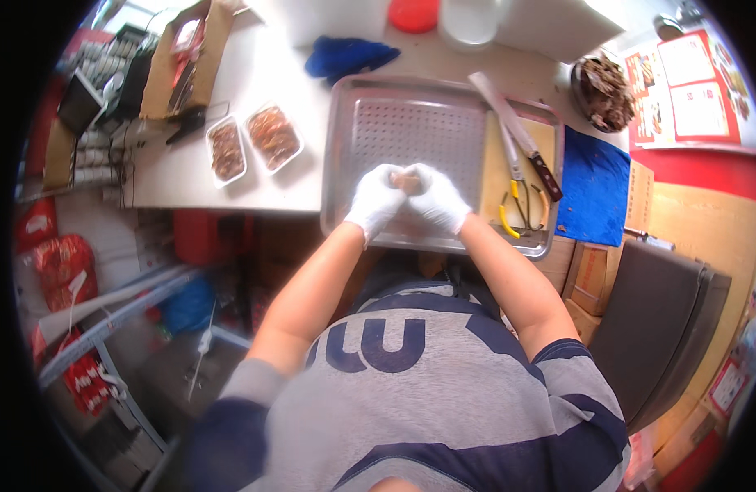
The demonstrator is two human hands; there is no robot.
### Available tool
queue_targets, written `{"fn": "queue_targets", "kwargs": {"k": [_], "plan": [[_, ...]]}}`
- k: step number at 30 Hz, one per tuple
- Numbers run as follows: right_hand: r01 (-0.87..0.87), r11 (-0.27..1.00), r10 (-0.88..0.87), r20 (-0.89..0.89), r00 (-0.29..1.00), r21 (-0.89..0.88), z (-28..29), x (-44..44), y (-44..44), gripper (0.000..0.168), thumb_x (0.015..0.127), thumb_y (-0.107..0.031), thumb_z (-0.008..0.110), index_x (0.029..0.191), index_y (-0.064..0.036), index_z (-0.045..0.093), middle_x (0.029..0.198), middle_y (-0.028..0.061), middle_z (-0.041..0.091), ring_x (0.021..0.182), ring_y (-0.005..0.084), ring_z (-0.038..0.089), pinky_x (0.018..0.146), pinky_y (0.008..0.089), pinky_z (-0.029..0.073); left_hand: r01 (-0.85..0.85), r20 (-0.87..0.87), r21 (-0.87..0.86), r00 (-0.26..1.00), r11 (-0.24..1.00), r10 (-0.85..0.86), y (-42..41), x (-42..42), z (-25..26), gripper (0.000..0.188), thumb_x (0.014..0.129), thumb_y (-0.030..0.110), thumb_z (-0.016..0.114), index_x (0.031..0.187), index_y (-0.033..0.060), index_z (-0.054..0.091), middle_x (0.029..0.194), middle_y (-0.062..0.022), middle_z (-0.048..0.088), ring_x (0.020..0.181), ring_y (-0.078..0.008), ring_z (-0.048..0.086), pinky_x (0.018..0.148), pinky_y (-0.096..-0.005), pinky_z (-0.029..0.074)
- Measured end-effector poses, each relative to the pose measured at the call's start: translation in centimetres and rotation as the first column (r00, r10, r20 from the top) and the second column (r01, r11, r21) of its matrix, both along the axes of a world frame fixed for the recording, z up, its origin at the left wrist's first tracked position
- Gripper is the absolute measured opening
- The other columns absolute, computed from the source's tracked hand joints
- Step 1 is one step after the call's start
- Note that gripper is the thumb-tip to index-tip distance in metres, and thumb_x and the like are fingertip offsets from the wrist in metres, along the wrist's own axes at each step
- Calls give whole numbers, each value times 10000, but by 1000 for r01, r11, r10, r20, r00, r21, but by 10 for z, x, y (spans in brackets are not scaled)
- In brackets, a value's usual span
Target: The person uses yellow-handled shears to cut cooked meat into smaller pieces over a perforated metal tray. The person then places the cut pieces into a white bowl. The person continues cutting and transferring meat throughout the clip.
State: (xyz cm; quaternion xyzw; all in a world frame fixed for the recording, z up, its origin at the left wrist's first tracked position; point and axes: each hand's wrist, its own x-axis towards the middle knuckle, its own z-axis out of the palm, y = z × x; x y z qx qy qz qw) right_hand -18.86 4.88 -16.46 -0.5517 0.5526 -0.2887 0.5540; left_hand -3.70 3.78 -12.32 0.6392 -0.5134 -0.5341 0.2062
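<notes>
Both my hands wear thin white gloves and meet over the near part of a perforated metal tray [415, 141]. Between the fingertips of my left hand [378, 200] and my right hand [438, 197] is a small brown piece of food [406, 182], partly covered by the fingers. To the right, a yellow cutting board [493, 166] lies in the tray. On it rest a long knife [519, 132] with a dark wooden handle and scissors [514, 178] with yellow-wrapped handles.
Left of the tray stand two white trays of brown food, one nearer the edge [227, 151] and one beside it [273, 139]. A blue cloth [350, 56] lies behind. A bowl heaped with brown pieces [605, 95] stands at right, above another blue cloth [593, 187]. An open cardboard box [199, 67] stands far left.
</notes>
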Motion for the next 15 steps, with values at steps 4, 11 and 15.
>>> {"fn": "queue_targets", "kwargs": {"k": [4, 11, 15], "plan": [[49, 978, -60, -51, 997, -200, 49, -70, -14, 283, 812, -79, 712, 1090, -74, 658, 1061, 177, 680, 1012, 298, 662, 908, 367, 508, -7, -270, -108, 963, 994, -23, -19, -62, 7, 277, 844, -22, 674, 1119, -11, 637, 1031, -82, 701, 953, -130, 655, 858, -268, 526], [146, 977, -146, 16, 989, -155, 159, -290, -79, 288, 823, -105, 736, 1098, -52, 669, 1019, 107, 708, 954, 159, 647, 868, 292, 513, 117, -486, -185, 852, 976, -194, -99, -282, 86, 310, 895, 15, 614, 1202, -20, 604, 1077, -67, 669, 959, -125, 630, 836, -261, 504], [68, 978, -144, -401, 905, -199, 132, -408, -153, 363, 803, -224, 764, 1110, -55, 668, 1033, 157, 711, 981, 241, 677, 889, 338, 521, 109, -629, -99, 763, 989, -147, -147, -387, 97, 339, 894, -10, 584, 1233, -22, 591, 1079, -85, 658, 944, -136, 614, 838, -251, 498]]}}
